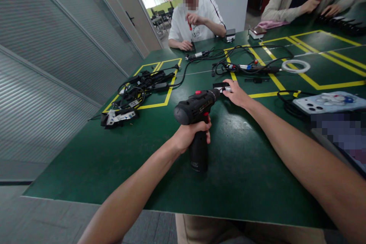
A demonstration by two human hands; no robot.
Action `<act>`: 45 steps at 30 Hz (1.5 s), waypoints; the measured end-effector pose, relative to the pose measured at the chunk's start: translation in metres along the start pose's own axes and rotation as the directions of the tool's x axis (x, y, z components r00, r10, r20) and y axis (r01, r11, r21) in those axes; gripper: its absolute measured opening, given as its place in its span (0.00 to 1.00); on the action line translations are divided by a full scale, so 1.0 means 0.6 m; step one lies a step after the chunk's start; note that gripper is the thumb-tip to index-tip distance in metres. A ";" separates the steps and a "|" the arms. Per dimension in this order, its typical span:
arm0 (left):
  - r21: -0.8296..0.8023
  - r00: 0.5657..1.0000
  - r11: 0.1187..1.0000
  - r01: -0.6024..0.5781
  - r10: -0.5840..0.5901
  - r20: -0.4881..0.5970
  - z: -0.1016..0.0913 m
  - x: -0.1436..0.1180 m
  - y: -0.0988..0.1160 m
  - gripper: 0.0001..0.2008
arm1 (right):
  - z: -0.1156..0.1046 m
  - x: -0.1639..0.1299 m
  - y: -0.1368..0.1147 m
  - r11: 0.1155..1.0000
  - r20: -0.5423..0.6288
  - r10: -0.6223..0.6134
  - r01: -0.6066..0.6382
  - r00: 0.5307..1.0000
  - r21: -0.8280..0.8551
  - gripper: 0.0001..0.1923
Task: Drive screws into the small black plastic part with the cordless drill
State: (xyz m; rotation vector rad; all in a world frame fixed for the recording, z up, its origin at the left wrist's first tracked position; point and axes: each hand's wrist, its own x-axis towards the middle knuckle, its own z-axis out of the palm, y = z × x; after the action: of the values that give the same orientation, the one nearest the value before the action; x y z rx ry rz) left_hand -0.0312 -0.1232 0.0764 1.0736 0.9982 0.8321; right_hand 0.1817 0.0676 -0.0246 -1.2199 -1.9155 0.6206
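My left hand (191, 134) grips the handle of a black cordless drill (196, 107) with a red button on top. The drill is held upright over the green table (114, 148), and its nose points right and away toward a small black and white part (220, 85). My right hand (236, 92) rests on that part and presses it to the table, with the fingers around its near end. The drill's tip meets the part just left of my right hand.
A pile of black cables and parts (134, 89) lies at the left inside yellow tape lines. More cables, a tool (251, 68) and a white ring (296, 66) lie farther back. A phone (328, 102) sits at the right. Two other people work at the far edge.
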 end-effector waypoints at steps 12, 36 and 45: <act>0.016 1.000 1.000 0.006 -0.006 0.003 0.000 0.001 0.000 0.12 | -0.003 -0.002 -0.010 1.000 -0.008 0.007 -0.007 1.000 -0.016 0.25; 0.026 1.000 1.000 0.004 -0.004 -0.006 0.002 0.001 0.001 0.10 | 0.006 0.004 0.001 1.000 -0.059 0.000 0.001 0.998 0.016 0.20; 0.029 1.000 1.000 -0.004 0.004 -0.007 0.001 0.001 0.000 0.10 | 0.003 0.004 -0.001 1.000 -0.041 0.007 -0.007 0.999 0.014 0.21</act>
State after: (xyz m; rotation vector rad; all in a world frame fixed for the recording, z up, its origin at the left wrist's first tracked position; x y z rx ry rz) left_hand -0.0302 -0.1229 0.0761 1.0987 1.0168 0.8270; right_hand 0.1794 0.0693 -0.0245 -1.2219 -1.8709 0.6075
